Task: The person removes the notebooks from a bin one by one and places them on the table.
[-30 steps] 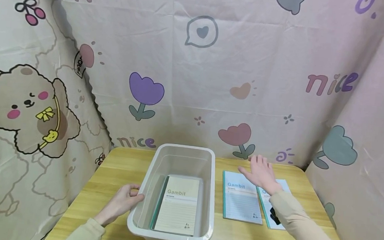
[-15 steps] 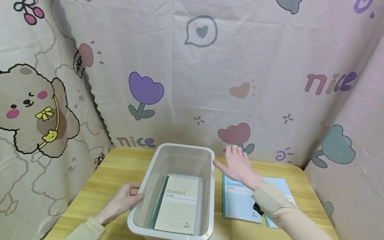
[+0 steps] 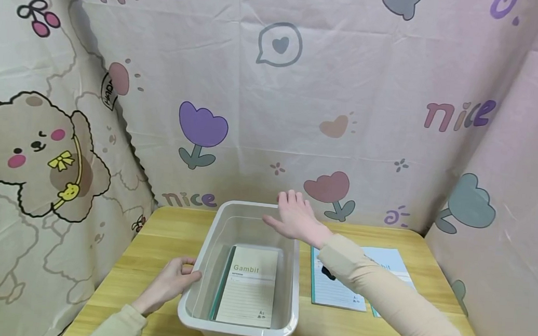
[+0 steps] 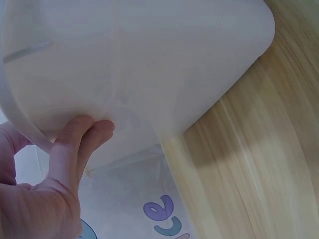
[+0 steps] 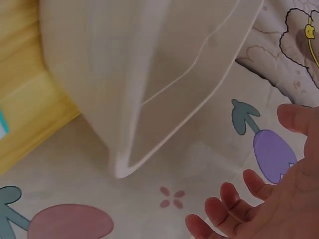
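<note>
A pale grey plastic bin [image 3: 294, 294] stands in the middle of the table, and a cream "Gambit" notebook [image 3: 248, 291] lies in it over another with a teal spine. My left hand [image 3: 169, 284] grips the bin's left rim, thumb over the edge and fingers against the outer wall in the left wrist view. My right hand [image 3: 296, 217] holds nothing and is over the bin's far right corner, its fingers spread loosely in the right wrist view. To the right lie two blue "Gambit" notebooks, the nearer blue notebook [image 3: 335, 295] and the farther one [image 3: 391, 257], both partly hidden by my right forearm.
The wooden table [image 3: 170, 234] has its far edge against a printed curtain [image 3: 273, 111]. More curtain hangs along the left and right sides.
My right hand has moved left, from above the blue notebooks to over the bin's far right corner. My left hand has stayed on the rim; bin and notebooks have not moved.
</note>
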`<move>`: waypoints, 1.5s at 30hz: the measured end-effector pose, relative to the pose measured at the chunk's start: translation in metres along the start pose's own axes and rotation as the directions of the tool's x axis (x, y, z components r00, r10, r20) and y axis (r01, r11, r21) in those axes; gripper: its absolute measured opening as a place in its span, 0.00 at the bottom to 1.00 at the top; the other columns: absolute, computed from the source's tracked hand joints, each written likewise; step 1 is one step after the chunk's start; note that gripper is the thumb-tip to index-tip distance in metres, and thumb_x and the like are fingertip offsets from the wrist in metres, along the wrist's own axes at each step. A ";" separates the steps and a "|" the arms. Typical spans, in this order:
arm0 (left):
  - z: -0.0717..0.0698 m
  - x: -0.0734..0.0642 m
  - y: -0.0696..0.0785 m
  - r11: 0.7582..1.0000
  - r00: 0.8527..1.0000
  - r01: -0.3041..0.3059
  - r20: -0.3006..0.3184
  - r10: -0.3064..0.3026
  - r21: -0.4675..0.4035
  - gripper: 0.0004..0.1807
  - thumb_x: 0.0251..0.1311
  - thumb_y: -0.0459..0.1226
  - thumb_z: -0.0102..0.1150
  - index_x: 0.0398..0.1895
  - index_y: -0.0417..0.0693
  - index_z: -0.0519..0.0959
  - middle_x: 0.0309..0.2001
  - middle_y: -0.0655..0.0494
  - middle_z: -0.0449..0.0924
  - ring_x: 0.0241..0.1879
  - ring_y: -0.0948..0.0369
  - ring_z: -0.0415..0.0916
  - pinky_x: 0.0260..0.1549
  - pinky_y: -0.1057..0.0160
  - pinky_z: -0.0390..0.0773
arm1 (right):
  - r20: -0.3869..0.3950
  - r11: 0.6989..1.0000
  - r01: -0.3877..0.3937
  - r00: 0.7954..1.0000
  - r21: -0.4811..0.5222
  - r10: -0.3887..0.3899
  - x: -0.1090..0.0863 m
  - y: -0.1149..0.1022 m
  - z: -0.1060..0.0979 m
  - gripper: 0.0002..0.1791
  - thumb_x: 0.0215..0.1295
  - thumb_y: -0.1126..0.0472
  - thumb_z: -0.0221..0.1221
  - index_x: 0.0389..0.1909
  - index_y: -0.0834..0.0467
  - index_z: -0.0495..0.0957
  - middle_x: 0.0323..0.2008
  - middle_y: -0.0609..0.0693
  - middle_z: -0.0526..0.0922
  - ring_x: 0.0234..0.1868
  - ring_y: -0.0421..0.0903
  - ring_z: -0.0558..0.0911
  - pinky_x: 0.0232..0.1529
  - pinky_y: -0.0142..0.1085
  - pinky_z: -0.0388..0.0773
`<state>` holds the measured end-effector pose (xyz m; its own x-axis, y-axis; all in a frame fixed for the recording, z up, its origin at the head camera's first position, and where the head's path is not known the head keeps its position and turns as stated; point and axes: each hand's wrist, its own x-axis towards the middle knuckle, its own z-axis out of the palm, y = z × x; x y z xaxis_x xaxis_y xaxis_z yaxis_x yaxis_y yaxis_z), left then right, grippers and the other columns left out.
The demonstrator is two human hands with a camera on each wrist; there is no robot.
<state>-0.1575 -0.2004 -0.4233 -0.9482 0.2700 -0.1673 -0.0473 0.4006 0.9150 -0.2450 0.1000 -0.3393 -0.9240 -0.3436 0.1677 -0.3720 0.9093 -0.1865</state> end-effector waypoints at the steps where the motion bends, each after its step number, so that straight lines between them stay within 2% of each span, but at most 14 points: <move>1: 0.000 0.000 0.000 1.000 1.000 0.000 -0.001 0.000 0.000 0.28 0.67 0.31 0.50 0.61 0.13 0.61 0.45 0.25 0.83 0.42 0.42 0.87 0.38 0.52 0.91 | 0.014 1.000 -0.004 1.000 -0.007 0.004 0.004 -0.004 0.001 0.34 0.66 0.37 0.58 0.57 0.62 0.69 0.48 0.59 0.73 0.49 0.55 0.72 0.43 0.43 0.73; 6: -0.001 -0.002 0.000 1.000 1.000 0.003 -0.008 -0.003 -0.002 0.28 0.66 0.31 0.51 0.60 0.13 0.61 0.46 0.24 0.82 0.42 0.42 0.87 0.38 0.52 0.91 | 0.103 1.000 -0.019 0.995 0.005 0.019 0.020 -0.021 0.013 0.36 0.66 0.35 0.56 0.58 0.62 0.67 0.52 0.60 0.72 0.54 0.58 0.71 0.50 0.48 0.74; 11: 0.000 -0.003 0.002 1.000 1.000 -0.003 -0.016 0.003 0.004 0.27 0.65 0.30 0.51 0.60 0.14 0.63 0.45 0.25 0.83 0.42 0.41 0.87 0.37 0.53 0.91 | 0.169 0.998 -0.057 0.984 0.021 0.053 0.033 -0.037 0.027 0.36 0.66 0.35 0.56 0.58 0.62 0.67 0.53 0.59 0.71 0.57 0.58 0.70 0.56 0.50 0.74; 17: 0.000 -0.004 0.002 1.000 1.000 -0.006 -0.009 0.006 0.004 0.27 0.65 0.30 0.51 0.60 0.13 0.61 0.45 0.25 0.83 0.42 0.40 0.87 0.37 0.53 0.91 | 0.206 0.992 -0.123 0.972 0.029 0.114 0.042 -0.054 0.041 0.41 0.65 0.36 0.57 0.67 0.62 0.65 0.62 0.61 0.71 0.66 0.58 0.70 0.67 0.52 0.73; 22: -0.001 -0.004 0.004 1.000 1.000 -0.004 -0.006 0.004 -0.001 0.28 0.66 0.30 0.51 0.60 0.13 0.60 0.46 0.23 0.82 0.43 0.39 0.86 0.37 0.52 0.91 | 0.240 0.987 -0.157 0.959 0.014 0.149 0.049 -0.062 0.068 0.44 0.65 0.36 0.57 0.71 0.62 0.62 0.68 0.62 0.69 0.70 0.58 0.68 0.71 0.54 0.69; 26: -0.001 -0.003 0.003 1.000 1.000 -0.005 -0.010 0.005 0.001 0.28 0.65 0.30 0.51 0.60 0.13 0.61 0.46 0.23 0.82 0.43 0.39 0.86 0.38 0.52 0.91 | 0.221 0.986 -0.164 0.961 -0.027 0.165 0.054 -0.065 0.091 0.44 0.65 0.35 0.57 0.71 0.62 0.62 0.67 0.62 0.70 0.69 0.58 0.69 0.71 0.53 0.70; 32: -0.001 -0.002 0.000 1.000 1.000 -0.006 -0.013 0.006 0.002 0.27 0.66 0.30 0.51 0.60 0.14 0.61 0.46 0.24 0.82 0.42 0.39 0.87 0.38 0.51 0.91 | 0.177 0.983 -0.153 0.970 -0.098 0.169 0.053 -0.070 0.127 0.42 0.63 0.33 0.57 0.68 0.59 0.67 0.64 0.58 0.73 0.66 0.54 0.71 0.68 0.50 0.72; 36: -0.001 -0.002 0.000 1.000 1.000 -0.009 -0.007 0.009 -0.006 0.28 0.66 0.30 0.51 0.61 0.14 0.61 0.46 0.23 0.82 0.43 0.38 0.86 0.38 0.51 0.91 | 0.148 0.972 -0.133 0.975 -0.194 0.163 0.047 -0.072 0.149 0.40 0.62 0.31 0.57 0.64 0.55 0.70 0.61 0.55 0.75 0.62 0.52 0.73 0.64 0.46 0.75; 38: 0.000 -0.002 0.000 1.000 1.000 -0.012 0.000 0.012 -0.010 0.28 0.66 0.30 0.51 0.61 0.14 0.61 0.47 0.23 0.82 0.43 0.38 0.86 0.39 0.51 0.91 | 0.122 0.960 -0.130 0.979 -0.247 0.164 0.045 -0.068 0.169 0.40 0.60 0.29 0.57 0.63 0.53 0.70 0.59 0.54 0.75 0.60 0.51 0.74 0.62 0.45 0.75; 40: 0.000 -0.002 0.000 1.000 1.000 -0.018 0.004 0.018 -0.013 0.28 0.65 0.30 0.51 0.61 0.13 0.61 0.46 0.23 0.82 0.43 0.38 0.86 0.39 0.51 0.91 | 0.128 0.953 -0.136 0.976 -0.271 0.176 0.043 -0.065 0.182 0.40 0.60 0.28 0.58 0.63 0.53 0.70 0.58 0.53 0.75 0.60 0.50 0.74 0.62 0.45 0.75; 43: 0.000 -0.002 0.001 1.000 1.000 -0.025 0.004 0.025 -0.016 0.27 0.65 0.30 0.51 0.60 0.13 0.61 0.45 0.23 0.82 0.42 0.38 0.86 0.38 0.51 0.91 | 0.161 0.958 -0.154 0.967 -0.241 0.196 0.042 -0.059 0.201 0.44 0.58 0.26 0.57 0.66 0.53 0.69 0.62 0.54 0.75 0.64 0.51 0.73 0.66 0.45 0.74; 45: 0.001 -0.001 0.000 1.000 1.000 -0.023 -0.001 0.023 -0.017 0.27 0.65 0.30 0.51 0.60 0.14 0.62 0.45 0.24 0.83 0.42 0.39 0.86 0.38 0.52 0.91 | 0.190 0.962 -0.163 0.960 -0.220 0.206 0.039 -0.058 0.205 0.47 0.57 0.24 0.58 0.68 0.53 0.68 0.64 0.54 0.74 0.66 0.51 0.73 0.68 0.45 0.74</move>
<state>-0.1559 -0.2001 -0.4228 -0.9494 0.2782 -0.1460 -0.0310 0.3794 0.9247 -0.2777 -0.0144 -0.5202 -0.9805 -0.1868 -0.0615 -0.1876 0.9822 0.0066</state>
